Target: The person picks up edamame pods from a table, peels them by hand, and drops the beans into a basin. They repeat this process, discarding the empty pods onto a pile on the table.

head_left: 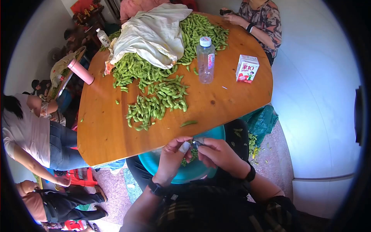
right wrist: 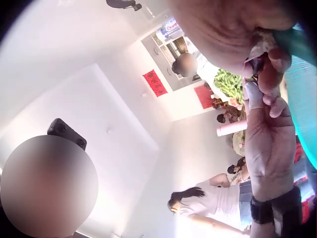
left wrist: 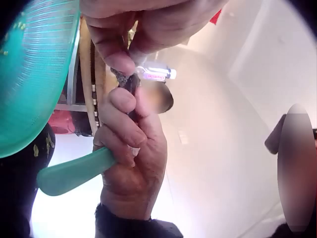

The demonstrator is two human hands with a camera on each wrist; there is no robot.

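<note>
Left hand [head_left: 172, 159] is pinching a likely pod [head_left: 189, 142], right hand [head_left: 221, 152] is gripping a green handle [left wrist: 74, 172], both working over the basin [head_left: 185, 177] at the table's [head_left: 228, 96] 6 o'clock, presumably for catching beans [head_left: 184, 161].

The carton reads "果10" [head_left: 247, 68]; bottle [head_left: 205, 63], "Gant".

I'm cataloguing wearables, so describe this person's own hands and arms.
The left hand and right hand each have a black band at the wrist. What looks like a white wrap covers part of the left thumb. Both forearms are bare; a dark sleeve shows at the right elbow.
</note>
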